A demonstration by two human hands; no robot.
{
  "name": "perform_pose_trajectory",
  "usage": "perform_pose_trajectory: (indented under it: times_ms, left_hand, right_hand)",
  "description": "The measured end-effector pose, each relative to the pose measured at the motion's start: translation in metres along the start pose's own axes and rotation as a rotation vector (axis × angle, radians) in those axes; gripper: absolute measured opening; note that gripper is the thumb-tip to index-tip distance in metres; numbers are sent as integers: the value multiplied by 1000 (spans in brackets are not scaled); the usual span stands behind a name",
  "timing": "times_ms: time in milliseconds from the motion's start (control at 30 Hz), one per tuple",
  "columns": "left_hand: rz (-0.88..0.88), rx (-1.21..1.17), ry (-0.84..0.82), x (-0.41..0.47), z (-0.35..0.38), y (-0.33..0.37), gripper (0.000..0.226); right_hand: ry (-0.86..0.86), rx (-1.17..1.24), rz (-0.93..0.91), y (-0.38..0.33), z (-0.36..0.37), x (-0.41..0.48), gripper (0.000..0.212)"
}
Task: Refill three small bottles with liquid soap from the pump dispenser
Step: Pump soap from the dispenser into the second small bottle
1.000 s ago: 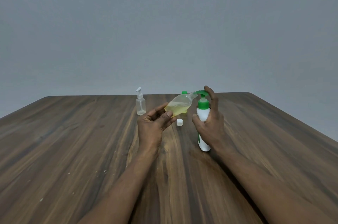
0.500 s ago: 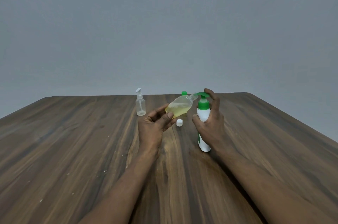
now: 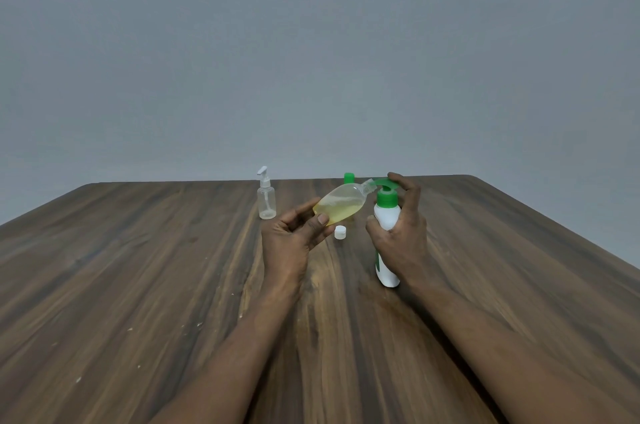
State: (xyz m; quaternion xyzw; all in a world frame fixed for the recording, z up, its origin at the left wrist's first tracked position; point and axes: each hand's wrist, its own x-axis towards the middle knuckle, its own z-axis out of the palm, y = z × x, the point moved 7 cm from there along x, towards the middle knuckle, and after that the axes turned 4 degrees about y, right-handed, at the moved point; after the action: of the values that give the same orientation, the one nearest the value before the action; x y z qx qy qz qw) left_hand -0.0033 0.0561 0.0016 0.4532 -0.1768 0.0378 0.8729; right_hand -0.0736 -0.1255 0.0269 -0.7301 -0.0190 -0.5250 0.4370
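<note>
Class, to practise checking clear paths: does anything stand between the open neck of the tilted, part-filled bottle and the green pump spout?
Nothing visible does. The left hand holds the bottle with its neck at the spout of the dispenser, which the right hand grips; a white cap lies on the table.

Right hand (image 3: 401,236): forefinger, raised a second ago, has come down flat on the pump head (image 3: 382,185). The head has sunk lower toward the green collar of the pump dispenser (image 3: 386,219). The small bottle (image 3: 341,207) in the left hand (image 3: 289,240) has dipped slightly, its mouth following the spout down.
</note>
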Motion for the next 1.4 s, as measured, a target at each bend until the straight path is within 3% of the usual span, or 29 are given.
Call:
perform_pose_trajectory:
  times_ms: [300,600,1033,1233,1400]
  left_hand:
    - [11,-24,-11,-1,4,3,32]
    - [-8,3,4,-1,1,-1,31]
    - [6,-25,-6,-2,3,3,30]
    - [-15,-12,8,-1,1,0,30]
    - [-3,-7,10,-1,0,1,30]
  right_hand:
    - [-43,-44,-33,2,2,0,81]
    - [7,-25,-1,2,-1,1,64]
    - [-34,-52,-26,7,2,2,83]
    - [-7,-6,-7,0,0,0,62]
    - [-23,-24,-4,1,1,1,69]
